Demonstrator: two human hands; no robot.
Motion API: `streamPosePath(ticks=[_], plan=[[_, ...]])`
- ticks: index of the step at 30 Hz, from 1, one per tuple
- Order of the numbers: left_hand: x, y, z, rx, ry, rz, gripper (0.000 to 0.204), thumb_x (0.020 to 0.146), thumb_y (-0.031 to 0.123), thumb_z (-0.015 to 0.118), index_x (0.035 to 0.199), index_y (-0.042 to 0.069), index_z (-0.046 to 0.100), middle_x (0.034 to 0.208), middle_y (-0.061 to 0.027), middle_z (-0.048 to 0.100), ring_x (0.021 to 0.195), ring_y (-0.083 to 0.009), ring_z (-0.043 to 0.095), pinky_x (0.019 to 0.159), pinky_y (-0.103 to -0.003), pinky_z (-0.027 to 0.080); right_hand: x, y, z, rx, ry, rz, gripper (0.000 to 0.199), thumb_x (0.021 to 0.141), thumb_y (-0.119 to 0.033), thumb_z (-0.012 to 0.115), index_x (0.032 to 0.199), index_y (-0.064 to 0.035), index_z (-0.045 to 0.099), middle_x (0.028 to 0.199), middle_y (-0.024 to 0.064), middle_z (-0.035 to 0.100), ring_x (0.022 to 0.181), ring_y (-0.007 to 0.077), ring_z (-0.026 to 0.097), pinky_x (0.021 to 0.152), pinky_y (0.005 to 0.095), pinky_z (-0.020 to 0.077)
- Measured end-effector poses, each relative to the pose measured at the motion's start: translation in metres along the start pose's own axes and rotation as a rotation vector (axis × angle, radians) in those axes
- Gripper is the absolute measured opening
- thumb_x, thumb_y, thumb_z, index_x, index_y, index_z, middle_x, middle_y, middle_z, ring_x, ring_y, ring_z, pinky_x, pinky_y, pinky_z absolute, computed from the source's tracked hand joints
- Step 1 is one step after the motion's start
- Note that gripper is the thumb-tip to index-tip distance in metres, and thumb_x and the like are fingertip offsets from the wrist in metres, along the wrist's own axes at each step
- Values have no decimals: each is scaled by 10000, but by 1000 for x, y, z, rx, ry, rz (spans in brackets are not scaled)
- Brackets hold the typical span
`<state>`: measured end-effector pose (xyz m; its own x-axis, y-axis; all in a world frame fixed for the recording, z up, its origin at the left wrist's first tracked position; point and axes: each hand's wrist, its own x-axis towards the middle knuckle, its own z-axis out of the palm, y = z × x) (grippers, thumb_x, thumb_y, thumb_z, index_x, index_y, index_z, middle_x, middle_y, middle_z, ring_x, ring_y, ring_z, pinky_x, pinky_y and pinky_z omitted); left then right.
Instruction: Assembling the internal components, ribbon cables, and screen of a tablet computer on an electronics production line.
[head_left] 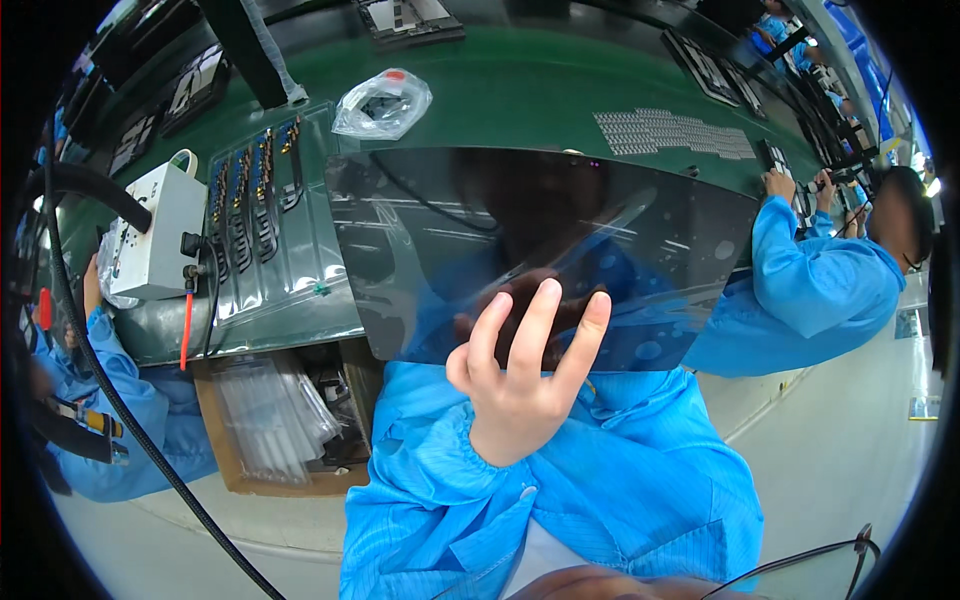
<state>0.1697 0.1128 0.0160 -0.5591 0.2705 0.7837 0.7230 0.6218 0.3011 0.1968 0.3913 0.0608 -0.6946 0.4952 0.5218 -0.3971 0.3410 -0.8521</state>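
Observation:
A large, dark, glossy tablet-like panel (680,250) is tilted in front of my body, its lower edge close to my blue smock. Marks and ceiling-light reflections show on its face. My left hand (525,375) is over the panel's lower middle, three fingers stretched up and spread apart. Their tips are at the glass; whether they press on it I cannot tell. Nothing shows between these fingers. My right hand is out of sight, and the panel may cover it.
The green worktable (510,90) carries a clear tray (325,230) of small cable parts, a white box (160,230) with cables, a plastic bag (383,105) and a grey label sheet (675,135). A cardboard box (235,480) stands below left. A co-worker (820,275) sits at right, another (110,400) at left.

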Motion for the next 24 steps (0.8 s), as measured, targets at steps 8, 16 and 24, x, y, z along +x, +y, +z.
streamPosePath(ticks=[8,16,24], plan=[[-7,-5,0,28,18,-15,309,767,211,600,1040,353,620,1155,46,507,1011,-195,458,770,-290,269,5,1,29,-133,-49,-33,265,822,-74,530,1077,-20,572,1064,126,591,969,232,569,852,316,449],[45,8,11,-740,-60,-27,607,533,23,656,1122,157,592,1159,-129,505,1009,-298,499,842,-365,421,33,12,126,-184,-172,-61,255,830,-83,527,1071,-17,579,1058,127,597,956,226,576,853,310,451],[1,-8,73,-1953,65,-1359,248,896,138,510,1112,24,472,1008,-27,523,861,-107,495,743,-253,420,40,55,168,-847,-731,-172,309,703,32,492,991,3,599,996,151,599,906,307,581,824,312,453]])
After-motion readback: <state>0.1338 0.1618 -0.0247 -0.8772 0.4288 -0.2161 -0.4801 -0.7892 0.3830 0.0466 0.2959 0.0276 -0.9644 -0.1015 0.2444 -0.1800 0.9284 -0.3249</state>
